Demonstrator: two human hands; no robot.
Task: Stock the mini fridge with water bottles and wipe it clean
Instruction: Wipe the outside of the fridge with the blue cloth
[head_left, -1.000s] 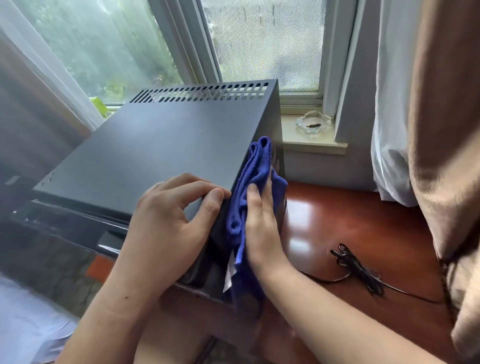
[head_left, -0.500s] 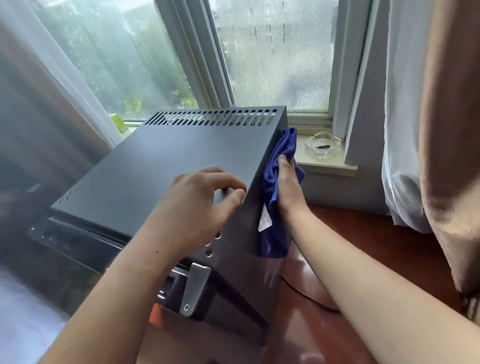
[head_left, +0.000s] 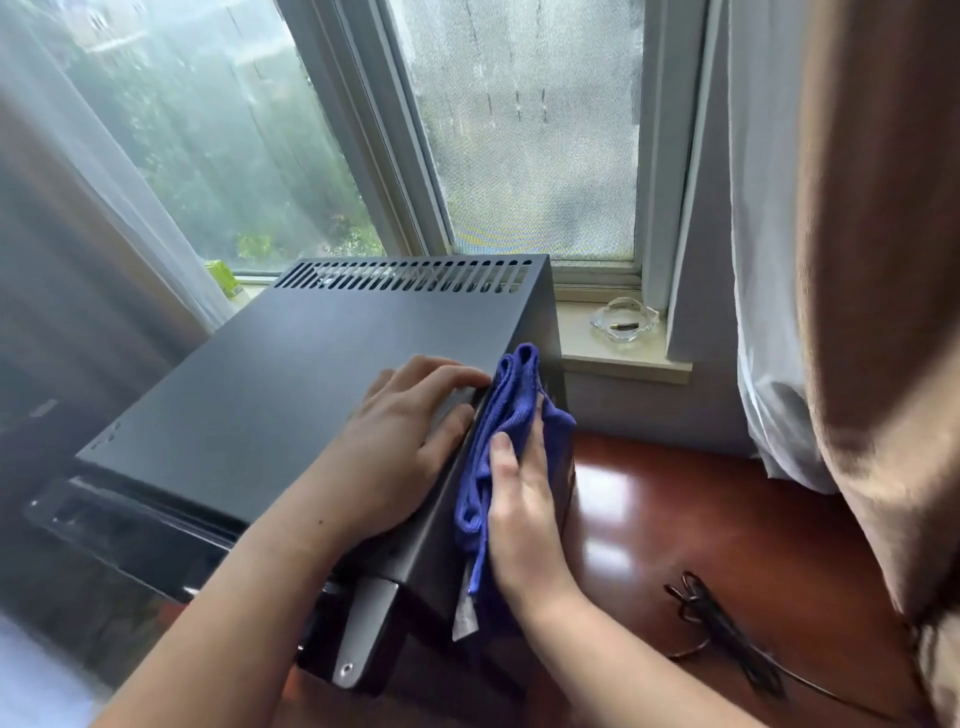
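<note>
Fridge: mini fridge (head_left: 291, 395) sits on the worktop (head_left: 727, 519).
Right grip: right hand (head_left: 524, 514), fingers flat, presses blue cloth (head_left: 498, 431) against its side.
Left grip: left hand (head_left: 400, 441) braces the top edge, holding nothing.
Risk: hard rubbing could shove the fridge; the cloth could slip down.

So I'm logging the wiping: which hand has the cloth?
The right hand: it presses the blue cloth flat against the fridge side. The left hand only rests on the fridge's top edge.
</note>
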